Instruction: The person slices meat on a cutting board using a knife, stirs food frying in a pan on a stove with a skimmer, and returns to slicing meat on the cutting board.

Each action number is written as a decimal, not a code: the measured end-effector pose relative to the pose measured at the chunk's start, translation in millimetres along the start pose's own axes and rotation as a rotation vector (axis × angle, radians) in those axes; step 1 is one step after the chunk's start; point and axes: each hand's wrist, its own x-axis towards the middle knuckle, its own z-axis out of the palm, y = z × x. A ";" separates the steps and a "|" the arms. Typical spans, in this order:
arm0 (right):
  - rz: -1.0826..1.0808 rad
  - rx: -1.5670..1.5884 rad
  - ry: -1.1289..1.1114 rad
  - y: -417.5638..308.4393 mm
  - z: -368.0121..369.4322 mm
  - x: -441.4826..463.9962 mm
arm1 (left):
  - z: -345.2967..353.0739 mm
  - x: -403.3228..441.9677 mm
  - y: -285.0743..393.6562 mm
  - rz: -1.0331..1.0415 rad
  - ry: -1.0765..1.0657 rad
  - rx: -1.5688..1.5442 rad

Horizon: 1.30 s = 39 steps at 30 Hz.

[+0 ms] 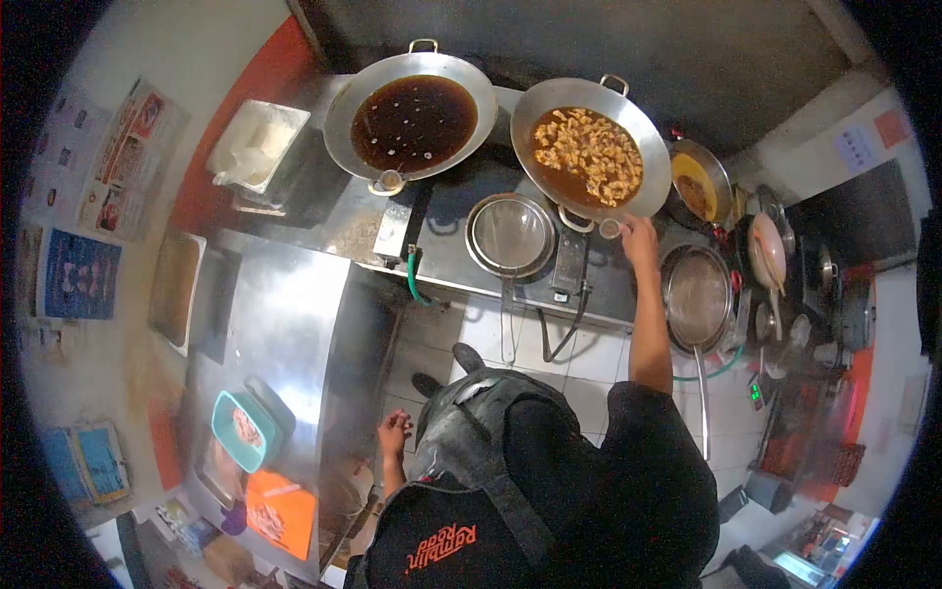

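Food (589, 155) in the wok (655, 165) lies just beyond the right hand (638, 240), the nearer one, whose grip appears to pinch a small cup (610, 228), while the left hand (394, 429) hangs well apart, relaxed and seemingly empty.

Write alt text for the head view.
A person's right hand is at the near rim of a large wok holding browned pieces in liquid. Another wok of dark liquid stands left; the left hand hangs by the apron.
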 end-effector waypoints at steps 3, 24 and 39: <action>-0.015 -0.049 -0.022 3.7 13.3 7.2 | -16.1 -3.3 -18.7 -0.075 0.030 -0.056; 0.034 0.426 -0.323 82.7 -12.7 28.7 | -28.3 -51.7 -86.7 -0.093 0.074 -0.097; 0.015 0.402 -0.334 63.4 1.1 36.3 | -29.9 -40.4 -169.2 -0.171 0.090 -0.272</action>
